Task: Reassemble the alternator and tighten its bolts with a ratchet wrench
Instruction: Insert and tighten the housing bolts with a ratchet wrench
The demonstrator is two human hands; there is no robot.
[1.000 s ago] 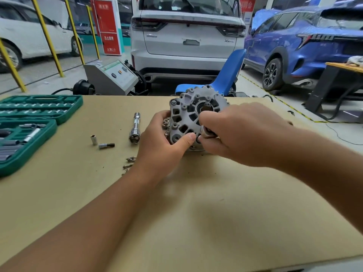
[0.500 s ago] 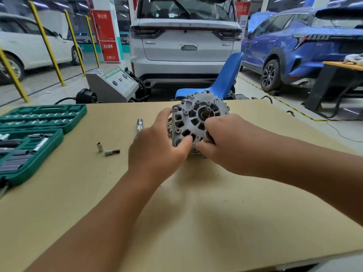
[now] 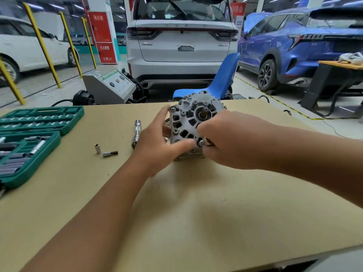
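Where the cardboard-covered table (image 3: 196,203) meets its far edge, the alternator (image 3: 193,122) stands on edge near the middle, its grey vented housing and central shaft facing the camera. Left hand (image 3: 157,142) — fingers spread around the housing's left side, thumb pressed on the lower face beside a small silver bolt head (image 3: 201,143). Right hand (image 3: 225,142) — closed at the lower right of the housing, fingertips pinched on that bolt head; what else it may hold is hidden. Ratchet extension bar (image 3: 136,133) lies just left of the left hand, touching neither hand. Further left, apart from each other by a little: one upright small socket (image 3: 97,148) and one bit socket (image 3: 110,153) lying flat. Green socket set case (image 3: 29,140) sits open at the table's left edge, sockets in its slots. Behind the table: a blue chair (image 3: 220,83), a grey machine (image 3: 110,85), a white SUV (image 3: 182,42), a blue car (image 3: 294,46).
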